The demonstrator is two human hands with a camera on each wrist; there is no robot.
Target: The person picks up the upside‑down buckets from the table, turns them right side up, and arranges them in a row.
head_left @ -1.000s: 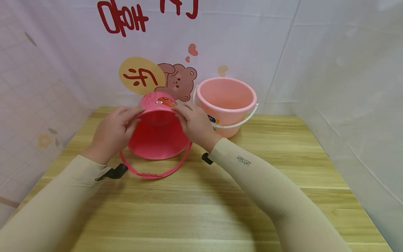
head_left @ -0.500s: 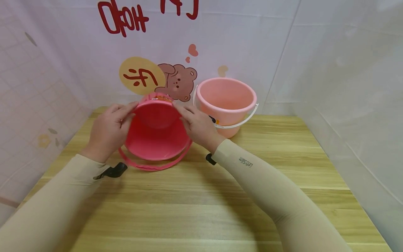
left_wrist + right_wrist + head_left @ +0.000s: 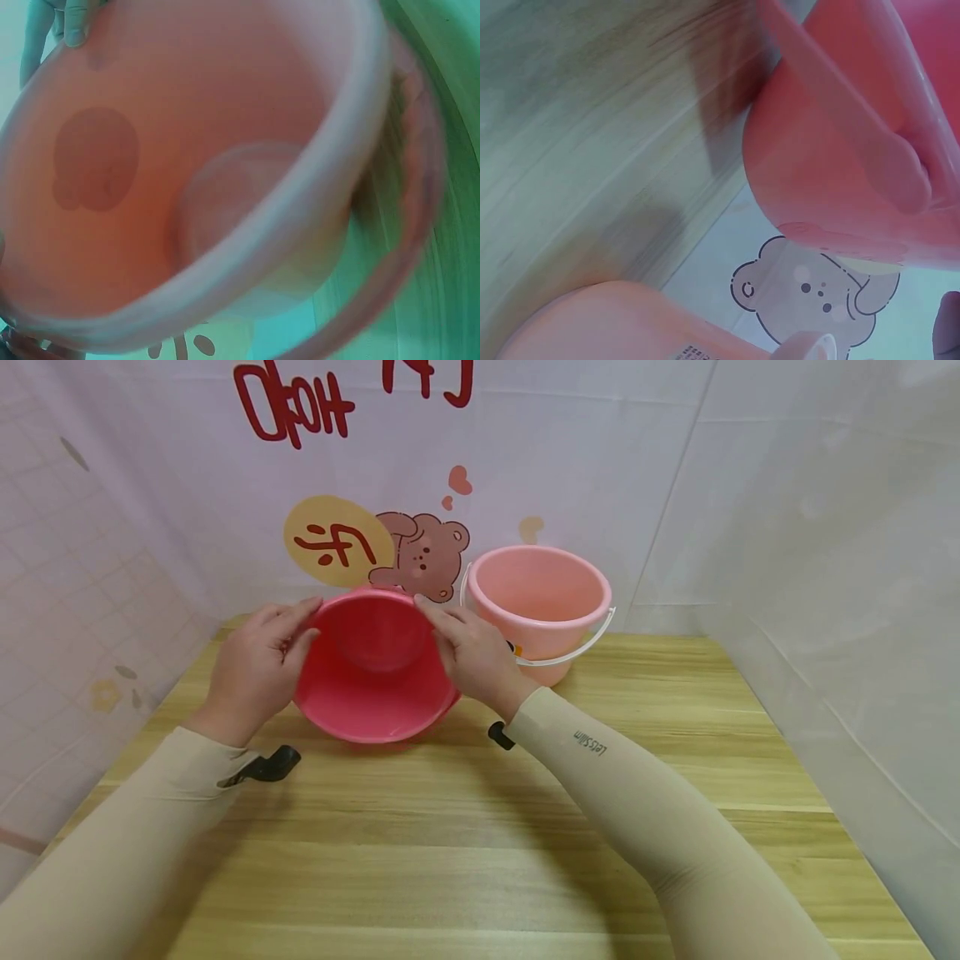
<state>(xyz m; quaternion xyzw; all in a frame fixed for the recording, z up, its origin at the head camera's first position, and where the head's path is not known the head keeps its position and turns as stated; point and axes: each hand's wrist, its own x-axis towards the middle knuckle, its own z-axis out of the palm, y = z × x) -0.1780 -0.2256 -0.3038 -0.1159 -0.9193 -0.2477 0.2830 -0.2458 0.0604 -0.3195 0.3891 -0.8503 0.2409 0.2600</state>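
Observation:
A deep pink bucket point(image 3: 367, 702) is tipped with its mouth toward me, on the left part of the table. My left hand point(image 3: 258, 668) pinches the upper left of its rim, the thumb on the inner side. At the upper right of the rim, my right hand point(image 3: 480, 656) grips it too; the left wrist view shows a thumb point(image 3: 76, 26) inside the wall. The bucket's pink handle point(image 3: 840, 97) hangs from a pivot at the rim in the right wrist view. In the head view the handle is mostly hidden below the rim.
Just right of my right hand, a pale pink bucket point(image 3: 547, 647) stands upright with a white handle point(image 3: 570, 653). Behind both hangs a printed backdrop point(image 3: 600, 460) with a bear. White side walls flank the wooden table point(image 3: 450, 860).
The deep pink bucket has tilted further, its mouth facing me more and its sticker gone from view. Its handle has swung up under the rim. Both hands have risen slightly with the rim.

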